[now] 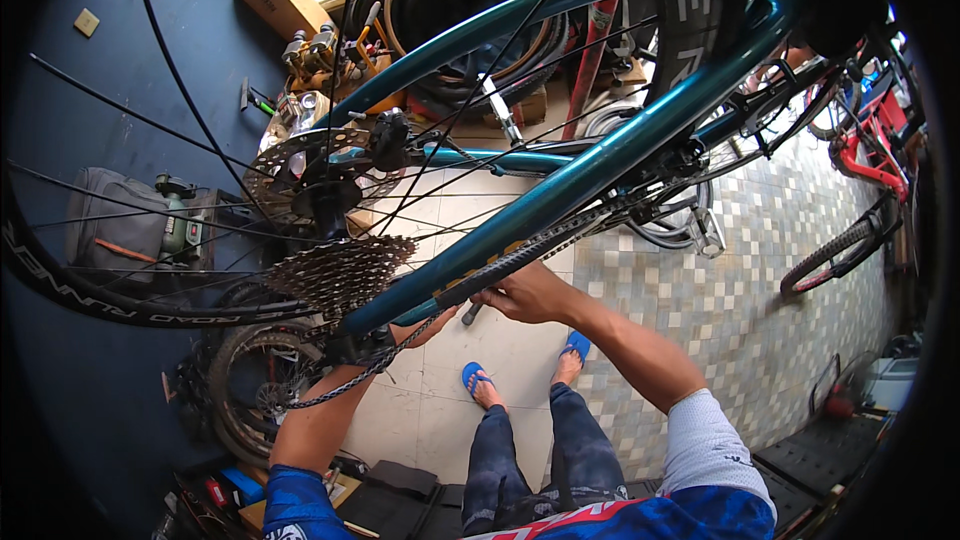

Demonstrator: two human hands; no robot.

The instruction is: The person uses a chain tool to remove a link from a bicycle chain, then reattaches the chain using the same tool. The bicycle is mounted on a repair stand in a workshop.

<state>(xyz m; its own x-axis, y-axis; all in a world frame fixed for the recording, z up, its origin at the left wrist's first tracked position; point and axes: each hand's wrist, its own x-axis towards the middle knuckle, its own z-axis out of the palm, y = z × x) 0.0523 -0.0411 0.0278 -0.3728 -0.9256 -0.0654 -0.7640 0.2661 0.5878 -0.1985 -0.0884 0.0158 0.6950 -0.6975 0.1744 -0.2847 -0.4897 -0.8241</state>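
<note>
A teal bicycle frame (560,185) hangs raised across the view, its spoked rear wheel (150,316) on the left. My right hand (535,295) is at the lower edge of the chainstay, close to the chain (590,212), with curled fingers. A short dark piece (470,313) juts out by its fingertips; what it is I cannot make out. My left hand (435,327) reaches behind the chainstay end, near the slack lower chain (345,390); its fingers are mostly hidden. Beside them sit the cassette (340,278) and a brake disc (285,180).
Tyres and wheels (470,10) lean at the back beside a red post (598,35). A red bicycle (870,160) stands at the right. Another bicycle wheel (255,390) is low at the left, near a grey bag (110,220) by the dark wall. Tools (230,490) lie at lower left.
</note>
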